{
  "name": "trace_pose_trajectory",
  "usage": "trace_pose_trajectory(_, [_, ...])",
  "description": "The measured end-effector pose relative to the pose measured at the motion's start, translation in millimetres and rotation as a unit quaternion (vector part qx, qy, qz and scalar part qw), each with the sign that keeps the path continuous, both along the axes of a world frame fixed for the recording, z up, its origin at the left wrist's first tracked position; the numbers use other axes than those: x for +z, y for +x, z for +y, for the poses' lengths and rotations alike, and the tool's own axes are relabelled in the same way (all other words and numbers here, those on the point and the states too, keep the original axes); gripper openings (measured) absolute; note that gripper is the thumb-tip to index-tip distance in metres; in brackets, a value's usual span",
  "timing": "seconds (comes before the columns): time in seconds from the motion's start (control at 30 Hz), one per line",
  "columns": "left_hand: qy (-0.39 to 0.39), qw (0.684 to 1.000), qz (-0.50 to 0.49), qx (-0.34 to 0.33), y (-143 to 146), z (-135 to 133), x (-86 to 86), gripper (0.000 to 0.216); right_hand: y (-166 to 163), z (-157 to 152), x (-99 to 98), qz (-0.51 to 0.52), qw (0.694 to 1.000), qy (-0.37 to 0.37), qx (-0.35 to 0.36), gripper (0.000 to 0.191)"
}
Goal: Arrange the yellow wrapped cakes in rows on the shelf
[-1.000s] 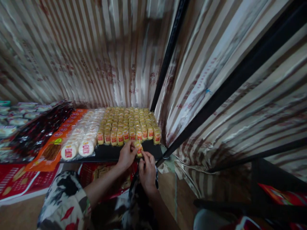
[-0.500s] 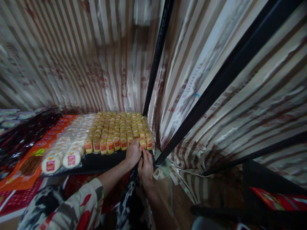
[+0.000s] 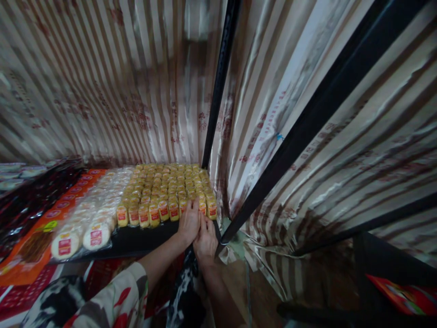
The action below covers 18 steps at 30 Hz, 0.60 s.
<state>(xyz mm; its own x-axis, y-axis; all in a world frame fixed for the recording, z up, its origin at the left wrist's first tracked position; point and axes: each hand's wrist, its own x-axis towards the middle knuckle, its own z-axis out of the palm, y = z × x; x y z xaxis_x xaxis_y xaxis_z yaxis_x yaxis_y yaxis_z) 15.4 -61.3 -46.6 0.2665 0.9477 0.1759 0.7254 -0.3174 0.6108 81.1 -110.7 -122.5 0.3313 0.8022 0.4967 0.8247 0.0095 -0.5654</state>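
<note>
Small yellow snack packets (image 3: 167, 187) with red labels stand in close rows on a black shelf (image 3: 143, 239). My left hand (image 3: 189, 224) lies against the front row near its right end, fingers stretched and close together. Beside it, my right hand (image 3: 205, 239) touches the left one, its fingers extended up toward the same packets. A front packet (image 3: 202, 207) shows just above my right fingertips. Most of the right palm and the lower packet fronts behind my hands are hidden.
Left of the yellow rows lie clear-wrapped round white cakes (image 3: 96, 237), an orange bag (image 3: 36, 243) and dark shiny packs (image 3: 41, 189). Black posts (image 3: 290, 146) rise at the corner in front of a striped curtain (image 3: 153, 91). A red packet (image 3: 403, 294) sits at lower right.
My hands have come together, the right fingers now straighter and pressed by the left hand at the front row. The view has shifted slightly.
</note>
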Motion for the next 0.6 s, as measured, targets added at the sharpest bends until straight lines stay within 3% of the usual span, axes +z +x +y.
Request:
trace_pose_trajectory(0.17, [0.009,0.998,-0.063,-0.029,-5.5,-10.5,-9.8,0.048,-3.1,0.8,1.3,-0.013,1.0,0.005,-0.02,0.042])
trace_pose_trajectory(0.4, [0.021,0.991,-0.097,-0.085,-8.7,-23.4,-26.9,0.036,-1.7,2.8,-5.2,-0.022,0.999,0.0,-0.037,0.038])
trace_pose_trajectory(0.6, [-0.01,0.989,-0.135,-0.063,-4.0,-22.1,-37.5,0.037,-1.5,4.8,-6.2,-0.039,0.998,0.026,-0.03,0.037])
